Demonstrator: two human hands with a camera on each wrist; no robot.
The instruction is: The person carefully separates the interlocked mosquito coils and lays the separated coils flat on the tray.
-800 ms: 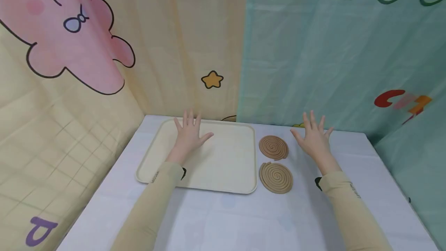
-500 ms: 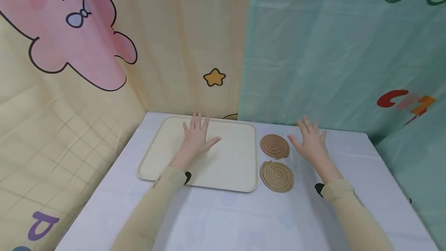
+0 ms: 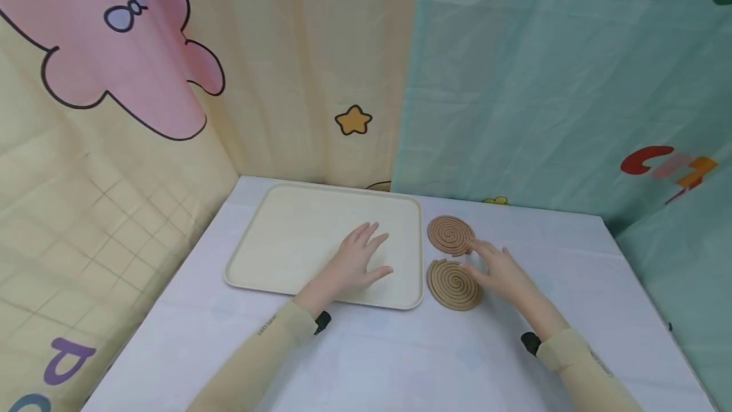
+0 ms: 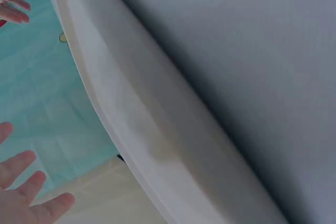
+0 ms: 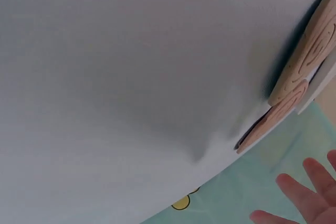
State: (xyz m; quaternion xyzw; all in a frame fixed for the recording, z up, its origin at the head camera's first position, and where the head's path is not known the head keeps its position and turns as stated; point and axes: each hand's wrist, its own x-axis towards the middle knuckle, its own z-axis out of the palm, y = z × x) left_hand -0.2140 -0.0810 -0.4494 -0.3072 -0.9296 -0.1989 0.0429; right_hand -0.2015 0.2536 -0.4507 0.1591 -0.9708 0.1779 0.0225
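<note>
Soft, fairly bright, even light fills the head view, with faint shadows on the counter (image 3: pixel 400 361) in front of the tray (image 3: pixel 291 234). Both wrist views are dimmer and greyer: the left bows the tray's edge above a dark shadow band; the right shows a blurry shadow well apart from the tray.

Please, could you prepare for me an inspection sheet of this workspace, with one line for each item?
Surface: white tabletop, bluish faint patches.
Job's things: cream tray; at its right, far coil and near coil, both brown, lying flat.
Clutter: nothing seen.
Hands: left hand open above the tray; right hand open at the coils' right edges, touch unclear.
Cables: nothing seen.
Surroundings: printed beige cloth and teal cloth behind and at the sides.
</note>
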